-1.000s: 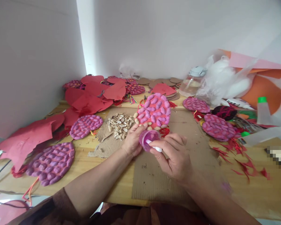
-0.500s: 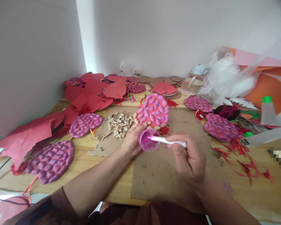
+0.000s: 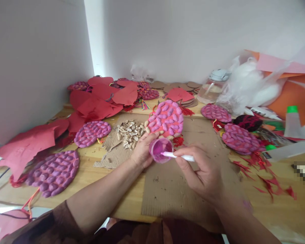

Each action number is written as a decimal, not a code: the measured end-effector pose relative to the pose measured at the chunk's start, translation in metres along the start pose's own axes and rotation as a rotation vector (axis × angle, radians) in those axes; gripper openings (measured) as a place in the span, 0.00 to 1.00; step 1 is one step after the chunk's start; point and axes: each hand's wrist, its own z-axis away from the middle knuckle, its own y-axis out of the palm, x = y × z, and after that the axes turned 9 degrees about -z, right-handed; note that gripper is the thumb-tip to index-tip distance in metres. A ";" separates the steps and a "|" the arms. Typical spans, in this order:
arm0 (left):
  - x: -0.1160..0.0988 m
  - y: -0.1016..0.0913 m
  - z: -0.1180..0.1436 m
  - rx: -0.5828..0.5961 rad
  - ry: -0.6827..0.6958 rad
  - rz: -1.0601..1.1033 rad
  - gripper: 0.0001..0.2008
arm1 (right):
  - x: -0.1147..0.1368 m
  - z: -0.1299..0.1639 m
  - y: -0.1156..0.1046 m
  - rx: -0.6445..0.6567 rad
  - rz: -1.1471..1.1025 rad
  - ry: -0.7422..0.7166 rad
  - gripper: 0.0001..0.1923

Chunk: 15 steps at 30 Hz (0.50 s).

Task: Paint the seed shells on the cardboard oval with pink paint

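My left hand (image 3: 144,150) is closed, gripping a small clear cup (image 3: 157,159) of purple-pink paint and a red panel covered in peanut shells (image 3: 169,117). Most shells on the panel are painted pink-purple; several along its lower left edge are bare tan. In my right hand (image 3: 202,169) a white-handled paintbrush (image 3: 179,156) is pinched between thumb and fingers, its tip down inside the cup. Loose peanut shells (image 3: 130,133) lie heaped on the cardboard (image 3: 183,183) left of the panel. A red tassel (image 3: 178,141) shows under the panel's lower edge.
Finished-looking purple shell panels (image 3: 53,173) lie left and right. Red paper shapes (image 3: 99,105) are piled at the back left. A lidded jar (image 3: 210,88), a plastic bag (image 3: 251,86), a green-capped bottle (image 3: 292,120) and red scraps (image 3: 271,183) occupy the right.
My right hand has moved slightly left, and the brush tip has gone lower and deeper into the cup. My left hand keeps its hold; the camera view has shifted a little.
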 end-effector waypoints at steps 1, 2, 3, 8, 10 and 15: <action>0.000 0.000 0.000 0.002 0.001 0.002 0.09 | 0.000 0.000 0.000 0.013 -0.001 -0.004 0.05; 0.000 -0.001 -0.001 0.006 0.001 0.005 0.09 | 0.000 0.001 0.000 0.007 -0.015 -0.003 0.05; 0.000 -0.001 -0.001 0.011 0.000 0.006 0.09 | 0.000 0.001 0.000 -0.013 -0.040 0.012 0.05; -0.001 -0.002 -0.001 0.003 -0.031 -0.021 0.07 | -0.002 0.005 -0.003 -0.264 -0.149 0.160 0.05; -0.003 0.000 0.000 -0.010 -0.038 -0.009 0.06 | -0.008 0.005 -0.007 -0.386 -0.168 0.189 0.06; -0.005 0.005 0.002 -0.023 -0.033 0.015 0.04 | -0.027 0.003 -0.014 -0.441 0.079 0.132 0.07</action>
